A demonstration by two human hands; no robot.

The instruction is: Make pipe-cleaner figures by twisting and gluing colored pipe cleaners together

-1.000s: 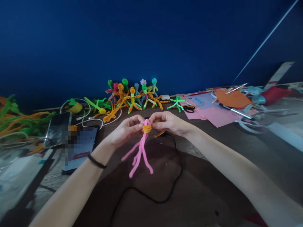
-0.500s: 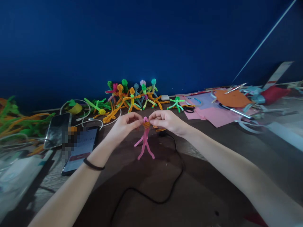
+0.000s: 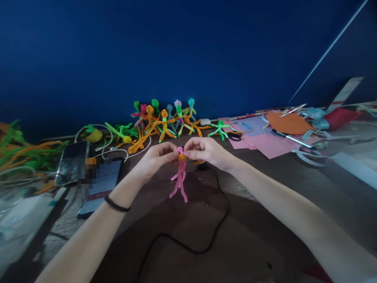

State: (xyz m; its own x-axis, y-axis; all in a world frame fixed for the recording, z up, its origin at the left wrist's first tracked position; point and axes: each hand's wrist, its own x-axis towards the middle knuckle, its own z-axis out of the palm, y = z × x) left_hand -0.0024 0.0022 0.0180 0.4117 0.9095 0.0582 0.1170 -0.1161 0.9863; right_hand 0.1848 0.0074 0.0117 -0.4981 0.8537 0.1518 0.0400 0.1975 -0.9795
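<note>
Between both hands (image 3: 157, 158) (image 3: 208, 153) — orange-wrapped pink figure (image 3: 180, 176).

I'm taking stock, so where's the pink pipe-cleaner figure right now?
In the head view, the pink figure is near the middle, pinched between the left hand and right hand, in front of the colourful figures.

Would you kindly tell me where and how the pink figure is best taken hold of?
I'd pinch the pink figure at its orange band, from the sides, where the left hand and right hand meet it: the wrapped coils look compact there, while the thin pink strands hang splayed below and would probably bend.
</note>
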